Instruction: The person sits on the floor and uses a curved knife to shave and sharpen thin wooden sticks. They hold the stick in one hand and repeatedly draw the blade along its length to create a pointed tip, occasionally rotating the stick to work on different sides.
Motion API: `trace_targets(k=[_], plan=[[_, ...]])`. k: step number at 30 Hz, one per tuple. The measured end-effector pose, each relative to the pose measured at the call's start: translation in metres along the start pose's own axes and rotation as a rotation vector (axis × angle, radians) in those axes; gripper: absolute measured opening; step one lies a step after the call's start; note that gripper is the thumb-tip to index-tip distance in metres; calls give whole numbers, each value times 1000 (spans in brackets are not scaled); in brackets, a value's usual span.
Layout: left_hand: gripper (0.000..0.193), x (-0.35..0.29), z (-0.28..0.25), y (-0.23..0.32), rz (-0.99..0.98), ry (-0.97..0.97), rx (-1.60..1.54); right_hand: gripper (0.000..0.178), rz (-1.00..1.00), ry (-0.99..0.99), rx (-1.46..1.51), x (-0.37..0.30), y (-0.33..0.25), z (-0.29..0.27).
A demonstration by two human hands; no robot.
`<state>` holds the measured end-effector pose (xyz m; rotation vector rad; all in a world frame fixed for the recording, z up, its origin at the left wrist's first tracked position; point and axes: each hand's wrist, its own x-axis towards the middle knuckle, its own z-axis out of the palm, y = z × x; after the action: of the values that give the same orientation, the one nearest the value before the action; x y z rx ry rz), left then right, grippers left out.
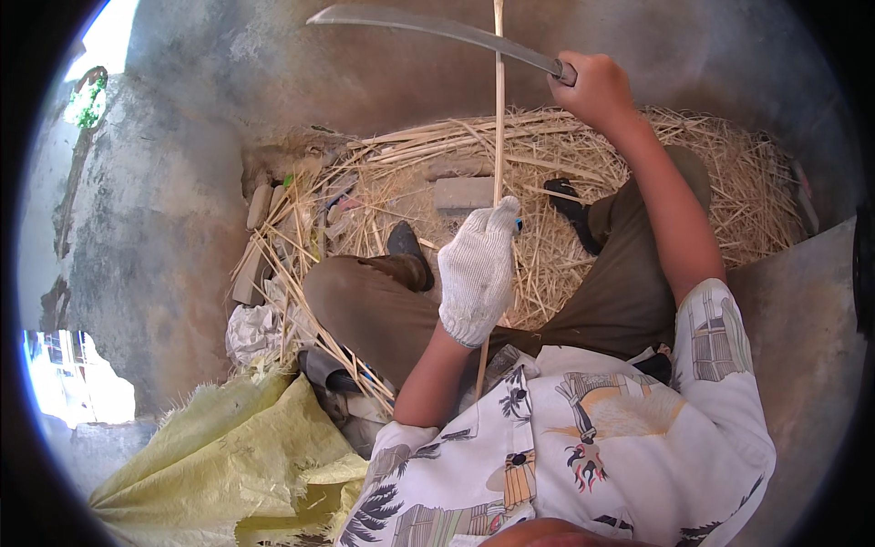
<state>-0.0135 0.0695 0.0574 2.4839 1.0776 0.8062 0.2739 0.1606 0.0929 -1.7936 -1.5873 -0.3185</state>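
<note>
My left hand (478, 272), in a white knitted glove, is closed round a long thin bamboo strip (499, 137). The strip stands lengthwise before me, its upper end running out of the top of the view and its lower part passing down by my shirt. My bare right hand (594, 91) is raised at the upper right and grips the handle of a long, slightly curved machete (428, 29). Its blade points left and crosses the strip near the top of the view; whether the two touch I cannot tell.
Shavings and split strips (738, 196) cover the floor around my feet. A grey brick-like block (463, 194) lies between my shoes. At lower left is a yellow woven sack (246, 456), with a crumpled white bag (258, 334) above it. Stained walls (173, 210) enclose the spot.
</note>
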Motion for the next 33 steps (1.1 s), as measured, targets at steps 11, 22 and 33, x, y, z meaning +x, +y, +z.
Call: trace_targets(k=[11,22,33], plan=[[37,3,-6,3,73,43,42,24,-89,53,80,-4,-7,8],[33,1,-8,8,55,42,8,22,28,-16,76,5,-7,0],[38,-2,-3,1,183,94,34,18,-5,89,-5,16,6,9]])
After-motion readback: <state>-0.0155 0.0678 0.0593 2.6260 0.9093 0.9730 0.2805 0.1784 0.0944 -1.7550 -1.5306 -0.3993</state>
